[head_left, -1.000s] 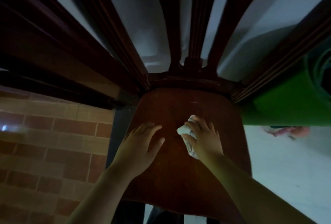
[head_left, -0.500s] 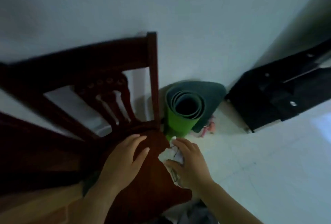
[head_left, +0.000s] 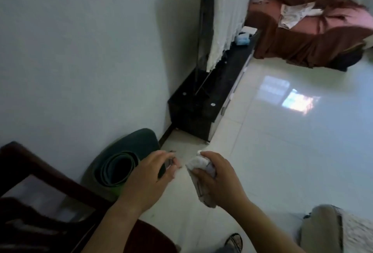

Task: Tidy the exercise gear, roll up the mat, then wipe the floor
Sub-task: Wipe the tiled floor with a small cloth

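A rolled green exercise mat (head_left: 119, 170) stands upright against the white wall, beside the chair. My right hand (head_left: 220, 182) grips a crumpled white cloth (head_left: 196, 162), held in the air over the glossy white tile floor (head_left: 282, 151). My left hand (head_left: 149, 180) hovers just left of the cloth, fingers curled and apart, holding nothing that I can make out. Both hands are off the chair seat.
A dark wooden chair (head_left: 30, 202) fills the lower left. A black TV stand (head_left: 203, 99) with a lace-draped screen runs along the wall. A brown-covered sofa (head_left: 314, 30) sits at the far right. A grey cushion (head_left: 323, 228) and my sandalled foot (head_left: 234, 241) are at the bottom.
The view swung up and right from the chair seat to the open floor. Both hands lifted off the seat, the right one carrying the cloth with it.
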### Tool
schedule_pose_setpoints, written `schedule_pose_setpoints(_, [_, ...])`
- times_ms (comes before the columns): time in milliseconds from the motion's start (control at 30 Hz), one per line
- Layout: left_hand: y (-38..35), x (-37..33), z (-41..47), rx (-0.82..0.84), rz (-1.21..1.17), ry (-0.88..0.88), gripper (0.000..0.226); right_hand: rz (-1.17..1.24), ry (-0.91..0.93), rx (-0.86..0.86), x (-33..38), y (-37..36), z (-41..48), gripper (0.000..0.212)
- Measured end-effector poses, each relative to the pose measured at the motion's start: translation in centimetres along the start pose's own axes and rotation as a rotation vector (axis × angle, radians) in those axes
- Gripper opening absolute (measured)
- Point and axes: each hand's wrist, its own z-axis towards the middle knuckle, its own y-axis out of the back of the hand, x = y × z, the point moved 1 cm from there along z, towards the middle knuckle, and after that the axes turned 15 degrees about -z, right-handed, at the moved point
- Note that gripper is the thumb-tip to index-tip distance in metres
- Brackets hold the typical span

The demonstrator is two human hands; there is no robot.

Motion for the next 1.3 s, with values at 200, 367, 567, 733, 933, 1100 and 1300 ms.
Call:
schedule_pose_setpoints(200, [-8.7,-7.9,9.0,0.123,0.064,-0.108,0.047,0.055,-0.041,-0.222,-7.7,10.8,1.7,0.004])
schedule_pose_setpoints(367, [-15.5,-14.9,14.4,0.208,0.054,-0.248,0.04,0.032,-0.111,-0.343,-14.2,17.7,1.7,0.018])
schedule_pose_setpoints(567, [-21.7,-20.5,19.2,0.355,0.106,-0.368,0.041,0.058,-0.259,-0.484,-20.0,22.6,0.9,0.017])
schedule_pose_setpoints(733, [-25.1,-22.8,24.2,0.452,0.132,-0.425,0.042,0.099,-0.341,-0.527,-24.4,24.5,2.7,0.016])
schedule_pose_setpoints(933, [-29.3,-26.5,33.5,0.519,0.126,-0.494,0.042,0.061,-0.403,-0.53,-29.2,28.8,9.3,0.019])
schedule_pose_setpoints(1100, [-32.3,-31.1,42.2,0.59,0.123,-0.557,0.044,0.028,-0.466,-0.586,-32.5,34.0,14.4,0.013])
schedule_pose_setpoints(1300, [-36.5,-36.2,49.6,0.676,0.191,-0.633,0.045,0.015,-0.568,-0.665,-36.9,38.2,17.8,0.03])
